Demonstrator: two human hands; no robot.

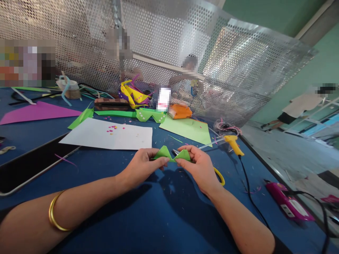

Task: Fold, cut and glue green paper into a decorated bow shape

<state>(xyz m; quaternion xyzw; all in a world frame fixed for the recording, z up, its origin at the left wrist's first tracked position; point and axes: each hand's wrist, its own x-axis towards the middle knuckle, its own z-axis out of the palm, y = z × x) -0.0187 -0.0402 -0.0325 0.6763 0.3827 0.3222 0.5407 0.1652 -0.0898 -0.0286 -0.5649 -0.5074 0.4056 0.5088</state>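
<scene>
forearms lead to the left hand (pixel 141 165) and right hand (pixel 197 165), each pinching one end of a folded green paper piece (pixel 172 154), seemingly light, creasable, best held at its edges.

The folded piece (pixel 172 154) pinched between the left hand (pixel 144 165) and right hand (pixel 197 167) is matt green paper with crisp creases. The table (pixel 164 215) has a smooth blue top with a faint sheen. The white sheet (pixel 108 135) and the light green sheet (pixel 189 128) are flat, dull paper. Behind stands a perforated metal screen (pixel 172 46), shiny and grey. The glue gun (pixel 233 144) looks like yellow plastic (glossy), and the bangle (pixel 54 215) is polished gold-coloured metal.
</scene>
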